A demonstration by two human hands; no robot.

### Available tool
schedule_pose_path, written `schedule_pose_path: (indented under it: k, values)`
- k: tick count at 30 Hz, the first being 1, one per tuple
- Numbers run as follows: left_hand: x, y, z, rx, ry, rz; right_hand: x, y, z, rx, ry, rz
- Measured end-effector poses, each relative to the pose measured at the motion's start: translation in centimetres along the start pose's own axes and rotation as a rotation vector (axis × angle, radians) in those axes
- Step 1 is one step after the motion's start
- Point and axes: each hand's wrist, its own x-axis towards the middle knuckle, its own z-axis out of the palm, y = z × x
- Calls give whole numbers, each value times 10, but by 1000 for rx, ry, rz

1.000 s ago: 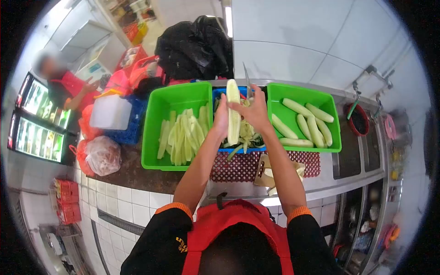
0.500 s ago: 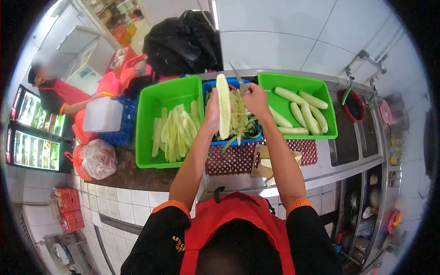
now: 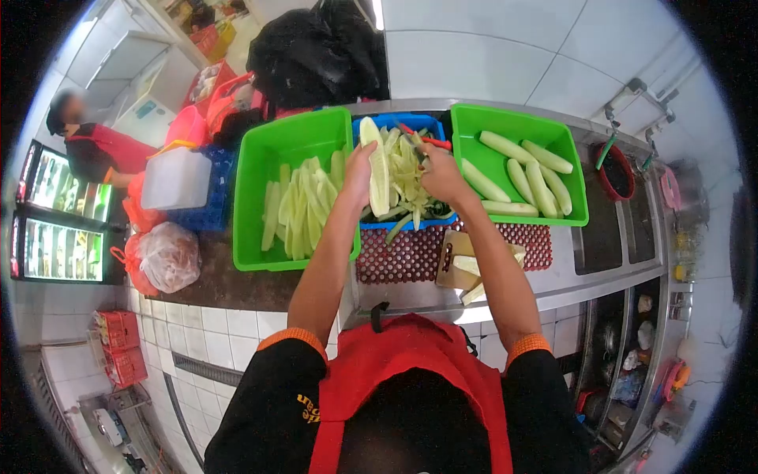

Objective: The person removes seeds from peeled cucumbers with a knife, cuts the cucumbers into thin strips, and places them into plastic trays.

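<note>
My left hand (image 3: pixel 360 172) is closed around a long halved cucumber (image 3: pixel 380 186), its pale seeded cut face turned up. In my right hand (image 3: pixel 442 174) is a knife (image 3: pixel 414 145), its blade angled toward the cucumber half; whether they touch I cannot tell. Below both hands sits a blue basket (image 3: pixel 433 126) heaped with pale cucumber cores (image 3: pixel 406 175) and dark green peel. A red-handled tool (image 3: pixel 436 144) lies across it behind my right hand. On the left, a green bin (image 3: pixel 251 166) holds long cucumber pieces (image 3: pixel 298 207).
At right, another green bin (image 3: pixel 582 178) holds several peeled cucumbers (image 3: pixel 538 189). A red perforated mat (image 3: pixel 395 262) and a small board (image 3: pixel 452 272) with cut pieces lie nearer me. A sink (image 3: pixel 596 245) is farther right. Another person (image 3: pixel 110 150) stands at far left.
The knife blade has swung down from pointing up and away to lie near the cucumber half. The half has tilted slightly, and the red-handled tool shows more. The view has shifted a little.
</note>
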Motion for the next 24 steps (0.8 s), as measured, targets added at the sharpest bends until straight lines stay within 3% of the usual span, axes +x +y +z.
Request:
schedule_pose_path:
  k: [5,6,8,11,12,13,14,15,16,17,18,19,21,24]
  values:
    - [4,25,-61,310,50,54,-15,9,8,-54,135,53]
    - [4,28,-84,320,59,47,-18,9,5,-219,24,26]
    - [11,37,-125,517,102,184,-21,13,6,-142,80,36]
    - [-4,57,-168,778,168,225,-18,22,4,-67,135,66]
    - [-3,58,-185,1058,263,224,-19,18,1,-123,118,91]
    - [-6,58,-194,1067,259,217,-22,19,-4,-182,106,121]
    - [-9,52,-201,1536,490,460,-25,37,-6,-231,127,-71]
    - [-12,43,-201,1987,711,733,-23,36,-15,-239,139,-41]
    - [-25,28,-171,1990,597,723,-39,37,-41,-81,111,160]
    - [-54,40,-129,1570,379,666,-43,32,-60,93,75,318]
    - [-72,42,-95,1145,184,579,-49,29,-78,75,95,356]
    - [-80,25,-73,1138,144,550,-56,26,-95,145,119,390]
    - [-96,-12,-32,1027,-198,643,-83,29,-121,204,168,453]
    - [-121,-73,27,1009,-638,280,-120,17,-160,421,282,534]
